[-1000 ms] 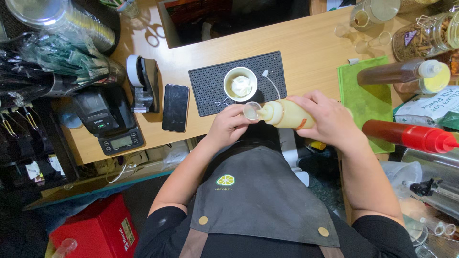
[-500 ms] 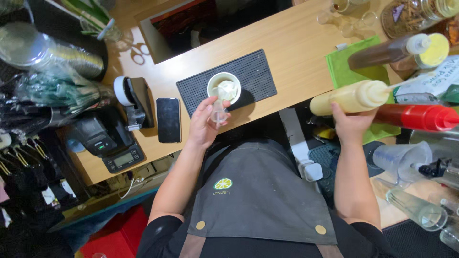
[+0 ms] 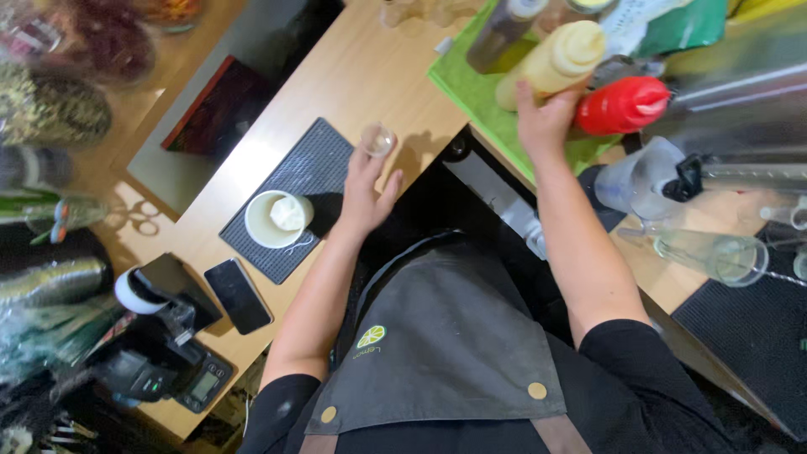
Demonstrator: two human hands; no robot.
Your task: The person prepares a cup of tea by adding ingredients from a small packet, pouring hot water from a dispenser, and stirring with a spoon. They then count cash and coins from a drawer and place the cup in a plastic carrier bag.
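a white cup (image 3: pixel 277 220) sits on the black mat (image 3: pixel 324 164) at left. just right, the left hand (image 3: pixel 367 187) pinches a small clear glass (image 3: pixel 377 139). far right, the right hand (image 3: pixel 545 122) wraps the yellow bottle (image 3: pixel 551 63) on the green cloth (image 3: pixel 471 88).

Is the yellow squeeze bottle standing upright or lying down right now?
Upright, or nearly: the yellow squeeze bottle stands on the green mat, cap up, with the right hand gripping its lower body.

Left hand (image 3: pixel 363 189) pinching a small clear glass (image 3: pixel 377 139) over the wooden tabletop (image 3: pixel 370 67), beside a black mat (image 3: pixel 307 168) bearing a white cup (image 3: pixel 271 220). Right hand (image 3: pixel 545 118) gripping a pale yellow squeeze bottle (image 3: pixel 555 63) on a green cloth (image 3: pixel 471 88), beside a red bottle (image 3: pixel 620 106).
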